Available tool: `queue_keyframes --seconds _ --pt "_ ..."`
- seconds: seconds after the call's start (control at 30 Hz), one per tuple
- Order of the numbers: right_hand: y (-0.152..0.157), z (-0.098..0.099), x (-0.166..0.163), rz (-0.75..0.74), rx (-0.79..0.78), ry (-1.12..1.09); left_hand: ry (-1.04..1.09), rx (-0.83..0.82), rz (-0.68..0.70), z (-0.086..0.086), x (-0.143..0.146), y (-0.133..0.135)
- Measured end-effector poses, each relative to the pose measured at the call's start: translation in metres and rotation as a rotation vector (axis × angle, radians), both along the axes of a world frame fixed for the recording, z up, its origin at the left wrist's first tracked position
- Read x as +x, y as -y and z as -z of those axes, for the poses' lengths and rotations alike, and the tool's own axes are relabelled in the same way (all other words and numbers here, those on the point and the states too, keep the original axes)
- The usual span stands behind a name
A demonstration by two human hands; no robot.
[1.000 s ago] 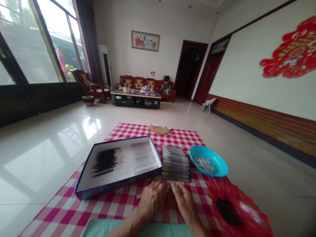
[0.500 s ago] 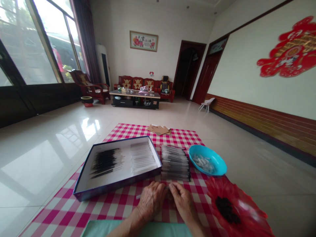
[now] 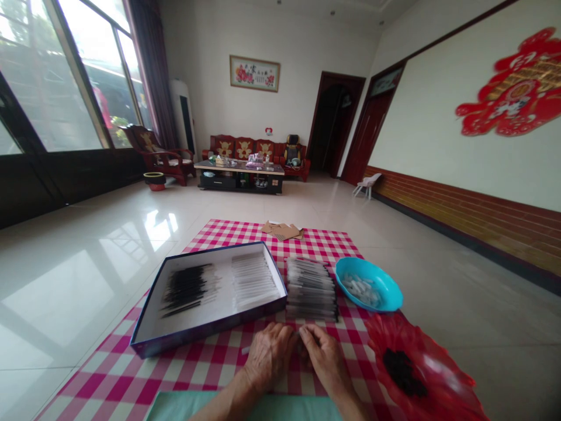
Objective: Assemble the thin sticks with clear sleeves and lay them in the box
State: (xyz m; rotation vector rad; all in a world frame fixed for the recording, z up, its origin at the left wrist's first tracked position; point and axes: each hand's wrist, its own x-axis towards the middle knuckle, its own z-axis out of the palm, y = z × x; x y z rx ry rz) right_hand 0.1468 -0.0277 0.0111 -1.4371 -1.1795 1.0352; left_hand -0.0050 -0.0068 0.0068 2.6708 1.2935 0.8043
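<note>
Left hand and right hand are positioned close together, fingertips pinching a small thin item, type indeterminate, directly before a stack of slim tubes on a checked cloth. Open box lies left of the stack; blue bowl lies right

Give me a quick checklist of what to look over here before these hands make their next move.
1. Left hand and right hand close together over the pink-and-white checked cloth: ok.
2. Anything held between the hands: cannot tell, hidden.
3. Stack of slim dark-and-clear sticks lying in even layers: ok.
4. White box with blue rim, contents in tidy rows: ok.
5. Turquoise bowl, white pieces inside: ok.
6. Red flower-shaped plastic dish apart from the right hand: ok.
</note>
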Motion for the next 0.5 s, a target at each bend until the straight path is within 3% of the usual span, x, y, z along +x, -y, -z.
queue_keyframes --seconds 0.27,0.5 --pt "0.0009 0.0024 0.0036 -0.04 0.005 -0.096 0.009 -0.021 -0.018 -0.0016 0.0002 -0.0003" --pt "0.0002 0.0032 0.0016 -0.034 0.011 0.006 -0.019 -0.023 -0.008 -0.0004 -0.0003 0.0002"
